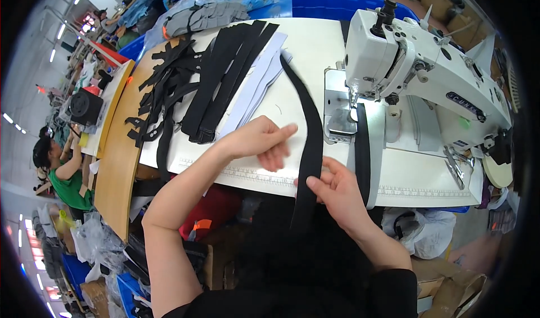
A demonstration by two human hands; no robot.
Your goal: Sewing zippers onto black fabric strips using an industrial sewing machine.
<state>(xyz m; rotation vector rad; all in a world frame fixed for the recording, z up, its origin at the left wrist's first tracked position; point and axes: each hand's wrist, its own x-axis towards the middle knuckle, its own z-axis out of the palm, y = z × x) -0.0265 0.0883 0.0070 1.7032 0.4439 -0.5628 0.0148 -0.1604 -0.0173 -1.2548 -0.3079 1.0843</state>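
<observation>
Pinching a black strip [315, 132], right hand [341, 200] with fingers partly hidden behind it; left hand [256, 138] loosely spread.

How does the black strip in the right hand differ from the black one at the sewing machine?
The held strip bends in a curve; the other strip, at the sewing machine, runs nearly straight. The right hand grips the held strip, while no hand touches the other strip. The other strip has pale grey material along its edge; the held strip shows none. Both are black, long and narrow.
</observation>
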